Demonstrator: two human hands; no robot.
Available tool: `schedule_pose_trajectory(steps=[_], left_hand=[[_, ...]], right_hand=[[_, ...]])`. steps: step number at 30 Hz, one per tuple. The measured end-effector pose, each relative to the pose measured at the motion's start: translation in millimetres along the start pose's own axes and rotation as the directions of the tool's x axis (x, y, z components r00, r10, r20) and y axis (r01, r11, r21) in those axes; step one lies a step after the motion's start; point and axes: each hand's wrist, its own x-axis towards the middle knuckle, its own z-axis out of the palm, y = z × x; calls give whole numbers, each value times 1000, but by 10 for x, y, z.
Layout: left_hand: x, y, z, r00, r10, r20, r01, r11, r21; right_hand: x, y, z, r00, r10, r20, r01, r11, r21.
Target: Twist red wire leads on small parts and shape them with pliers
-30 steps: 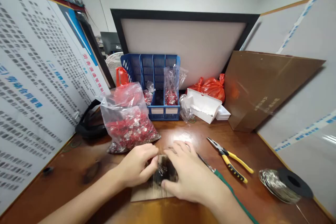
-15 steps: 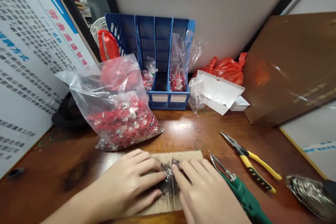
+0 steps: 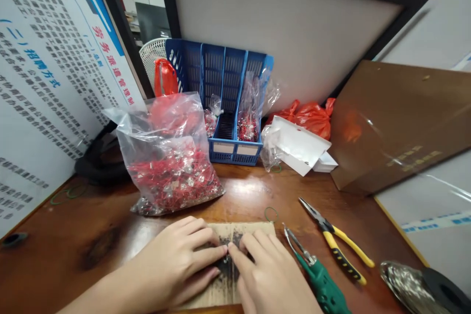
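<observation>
Right, both hands are low over a flat tan piece of cardboard (image 3: 253,228), its dull, papery face smeared with rough black patches. Left hand (image 3: 186,261) comes in palm down, fingers curled; right hand (image 3: 268,267) mirrors it, and the two index fingertips meet, or very nearly, over the blackened middle. Tiny silvery bits (image 3: 225,259) glint just beneath those fingertips, on the cardboard; whether either hand has a pinch on one, I cannot tell, the fingers cover it.

Just beside the right hand, there's the soldering iron (image 3: 324,282), smooth green body, slim metal tip pointing away. Further right, long-nose pliers (image 3: 333,238), steel jaws tapering, yellow-and-black handles splayed, and near them a coil of shiny wire (image 3: 406,279) on a black spool. Beyond the left hand slumps a crinkled clear bag (image 3: 176,169), stuffed with stringy red strands and glittering pieces. All of it sits on glossy reddish-brown wood (image 3: 245,191).
</observation>
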Motion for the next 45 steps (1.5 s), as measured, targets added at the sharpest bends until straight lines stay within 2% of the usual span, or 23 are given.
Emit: schedule_pose_trajectory(steps=[1,5,8,11,17,20,23,27,29,30,31,35,37,40,45], left_hand=[[2,3,14,1000,-4,-20,4,1000,-7],[6,24,106,994,-57,-97,54,998,-32],[11,34,183,986,-115,-122,108,992,-60],[21,37,238,980,-135,-145,127,990,-62],[30,26,263,979,-97,-177,92,995,-39],[51,17,228,987,-83,-140,78,996,-40],[124,18,166,995,-80,-57,75,994,-81],[257,32,114,997,-66,32,69,990,-121],[288,40,125,997,-65,33,69,988,-135],[289,43,139,998,-66,20,68,987,-143],[281,46,156,998,-62,1,61,987,-149],[211,41,226,996,-41,-80,28,988,-152],[188,21,243,993,-47,-110,29,987,-155],[180,-26,244,990,-60,-125,37,983,-178],[153,-89,278,994,-48,-98,28,980,-196]], right_hand=[[0,3,1,1000,17,-22,-16,1000,18],[-20,14,15,997,58,55,-69,973,221],[-16,21,5,991,121,64,-136,928,346],[12,34,-28,976,216,41,-215,896,390],[48,76,-82,938,343,41,-327,843,427],[51,78,-63,928,370,44,-353,834,424],[58,54,-32,925,380,20,-353,837,417],[88,88,-73,916,395,-73,-317,823,472],[139,199,-160,897,439,-62,-371,821,434],[183,287,-216,874,486,-5,-458,827,326],[242,396,-274,829,550,103,-560,816,146],[591,989,-388,700,687,194,-680,725,-112],[768,1292,-338,651,713,261,-692,698,-182],[937,1613,-190,623,702,344,-678,704,-210],[1002,1772,37,567,716,407,-687,684,-245]])
